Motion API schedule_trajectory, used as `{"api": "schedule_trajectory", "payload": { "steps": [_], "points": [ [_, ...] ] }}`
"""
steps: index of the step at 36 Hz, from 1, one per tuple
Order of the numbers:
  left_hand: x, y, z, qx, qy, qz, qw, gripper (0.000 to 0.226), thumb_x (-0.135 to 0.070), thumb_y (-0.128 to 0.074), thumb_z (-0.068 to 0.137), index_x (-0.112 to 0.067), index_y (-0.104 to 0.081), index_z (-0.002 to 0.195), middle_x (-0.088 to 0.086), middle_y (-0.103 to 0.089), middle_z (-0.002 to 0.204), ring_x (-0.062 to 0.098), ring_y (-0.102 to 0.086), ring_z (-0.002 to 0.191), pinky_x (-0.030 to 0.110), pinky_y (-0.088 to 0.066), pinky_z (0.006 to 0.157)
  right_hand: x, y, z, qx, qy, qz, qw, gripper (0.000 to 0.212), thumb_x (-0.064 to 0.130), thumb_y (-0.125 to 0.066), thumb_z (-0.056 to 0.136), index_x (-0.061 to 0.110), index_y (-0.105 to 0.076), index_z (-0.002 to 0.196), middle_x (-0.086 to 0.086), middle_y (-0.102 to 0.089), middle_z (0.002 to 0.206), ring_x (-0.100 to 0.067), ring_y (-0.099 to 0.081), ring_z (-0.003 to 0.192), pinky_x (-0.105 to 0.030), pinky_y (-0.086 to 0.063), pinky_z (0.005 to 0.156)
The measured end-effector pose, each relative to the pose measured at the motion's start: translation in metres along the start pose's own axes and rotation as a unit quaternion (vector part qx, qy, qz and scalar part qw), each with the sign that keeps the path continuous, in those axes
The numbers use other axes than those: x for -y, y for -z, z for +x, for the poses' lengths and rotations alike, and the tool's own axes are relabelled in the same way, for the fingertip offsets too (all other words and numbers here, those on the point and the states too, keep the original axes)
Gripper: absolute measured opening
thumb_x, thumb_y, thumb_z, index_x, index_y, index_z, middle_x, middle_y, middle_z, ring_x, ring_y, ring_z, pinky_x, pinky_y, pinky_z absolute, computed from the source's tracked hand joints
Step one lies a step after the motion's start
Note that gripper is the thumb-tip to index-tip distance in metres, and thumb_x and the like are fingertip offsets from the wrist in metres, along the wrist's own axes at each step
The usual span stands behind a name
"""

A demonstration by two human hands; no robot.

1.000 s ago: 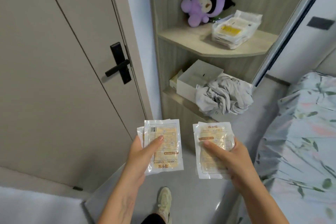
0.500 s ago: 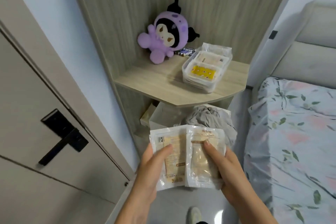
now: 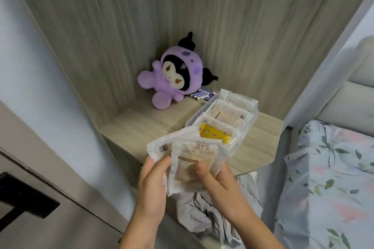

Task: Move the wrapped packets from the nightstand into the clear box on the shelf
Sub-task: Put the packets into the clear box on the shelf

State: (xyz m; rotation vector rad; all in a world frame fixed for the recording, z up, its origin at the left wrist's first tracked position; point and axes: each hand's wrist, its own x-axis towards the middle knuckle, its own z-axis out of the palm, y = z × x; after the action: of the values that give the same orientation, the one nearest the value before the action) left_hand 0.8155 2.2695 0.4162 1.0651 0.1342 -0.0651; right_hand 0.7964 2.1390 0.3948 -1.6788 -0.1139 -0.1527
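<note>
Wrapped packets (image 3: 190,164), stacked and overlapping, held between left hand (image 3: 152,186) and right hand (image 3: 217,185), thumbs pinching their faces, just before the clear box (image 3: 250,125) on the wooden shelf (image 3: 141,127); plush toy (image 3: 176,77) behind.

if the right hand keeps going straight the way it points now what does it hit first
Most likely the clear box on the shelf. The right hand points up and away with the wrapped packets, whose top edges already overlap the box's near rim; depth is uncertain.
</note>
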Motion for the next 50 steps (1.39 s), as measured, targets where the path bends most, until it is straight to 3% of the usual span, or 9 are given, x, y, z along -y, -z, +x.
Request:
{"api": "schedule_trajectory", "payload": {
  "steps": [6,11,15,21,29,35,39,42,50],
  "points": [
    [-0.002,-0.001,0.022,0.002,-0.086,-0.014,0.996,0.034,-0.038,-0.037,0.081,-0.011,-0.059,0.085,0.001,-0.070,0.071,0.011,-0.066,0.067,0.020,-0.052,0.056,-0.019,-0.019,0.037,0.091,0.094,-0.116,0.985,0.049,0.052,-0.041,0.096,0.015,-0.057,0.123,-0.006,-0.052,0.124,-0.008,-0.047,0.122,-0.026,-0.038,0.104],
    [0.014,-0.004,0.044,-0.044,-0.096,-0.006,0.994,0.043,-0.050,-0.029,0.092,-0.018,-0.057,0.095,-0.007,-0.072,0.075,0.006,-0.067,0.070,0.022,-0.050,0.056,-0.023,-0.024,0.047,0.049,0.120,-0.099,0.987,0.054,0.048,-0.050,0.091,0.015,-0.027,0.128,0.044,-0.030,0.124,0.021,-0.038,0.116,-0.001,-0.028,0.097],
    [0.030,0.000,0.055,-0.156,-0.097,0.055,0.981,0.049,-0.066,-0.035,0.076,-0.024,-0.058,0.088,0.004,-0.068,0.087,0.022,-0.064,0.083,0.042,-0.050,0.071,-0.032,-0.022,0.043,0.069,0.084,-0.072,0.991,0.076,0.050,-0.059,0.086,0.041,0.001,0.132,0.023,-0.026,0.139,0.017,-0.035,0.125,-0.006,-0.029,0.104],
    [0.056,0.004,0.059,-0.198,-0.061,0.105,0.973,0.070,-0.085,-0.035,0.070,-0.028,-0.061,0.103,0.004,-0.065,0.112,0.019,-0.060,0.107,0.051,-0.042,0.103,-0.034,-0.020,0.046,0.037,0.092,-0.102,0.990,0.049,0.013,-0.066,0.086,0.039,-0.052,0.124,0.024,-0.056,0.125,0.000,-0.049,0.122,-0.016,-0.036,0.103],
    [0.029,-0.020,0.040,-0.161,-0.036,0.010,0.986,0.074,-0.078,-0.045,0.075,-0.015,-0.063,0.108,0.016,-0.064,0.119,0.038,-0.059,0.105,0.029,-0.050,0.082,-0.015,-0.020,0.038,-0.040,0.096,-0.117,0.988,0.043,0.047,-0.071,0.078,0.026,-0.061,0.114,0.025,-0.060,0.112,0.007,-0.055,0.110,-0.016,-0.045,0.091],
    [-0.007,-0.028,0.052,0.042,-0.148,0.020,0.988,0.085,-0.085,-0.063,0.047,-0.018,-0.060,0.100,-0.006,-0.075,0.088,0.008,-0.069,0.082,0.014,-0.052,0.065,0.054,0.033,0.068,-0.014,0.118,-0.109,0.987,0.038,0.053,-0.072,0.072,0.037,-0.063,0.105,0.018,-0.067,0.106,0.001,-0.063,0.101,-0.023,-0.052,0.087],
    [0.004,-0.014,0.073,0.075,-0.280,0.419,0.860,0.040,-0.056,-0.047,0.077,-0.039,-0.055,0.112,-0.022,-0.059,0.113,0.004,-0.052,0.109,0.008,-0.035,0.090,0.097,0.101,0.111,0.066,0.017,-0.126,0.990,0.038,0.041,-0.070,0.069,0.030,-0.058,0.103,0.016,-0.073,0.097,-0.003,-0.069,0.092,-0.020,-0.055,0.075],
    [0.017,-0.014,0.083,0.119,-0.242,0.631,0.727,0.071,-0.063,-0.025,0.079,-0.029,-0.036,0.139,-0.012,-0.037,0.142,0.004,-0.026,0.131,0.018,-0.020,0.107,0.099,0.137,0.146,0.140,-0.116,-0.212,0.960,0.037,0.032,-0.072,0.068,0.022,-0.057,0.101,0.007,-0.074,0.094,-0.006,-0.070,0.087,-0.016,-0.053,0.066],
    [0.023,-0.032,0.090,0.187,-0.135,0.724,0.650,0.088,-0.066,0.007,0.072,-0.030,-0.009,0.150,-0.013,0.010,0.159,0.008,0.004,0.146,0.031,-0.008,0.118,0.048,0.138,0.204,0.248,-0.328,-0.360,0.837,0.088,0.039,-0.072,0.079,0.005,-0.026,0.146,-0.004,-0.041,0.145,-0.024,-0.042,0.131,-0.031,-0.036,0.106]
  ]
}}
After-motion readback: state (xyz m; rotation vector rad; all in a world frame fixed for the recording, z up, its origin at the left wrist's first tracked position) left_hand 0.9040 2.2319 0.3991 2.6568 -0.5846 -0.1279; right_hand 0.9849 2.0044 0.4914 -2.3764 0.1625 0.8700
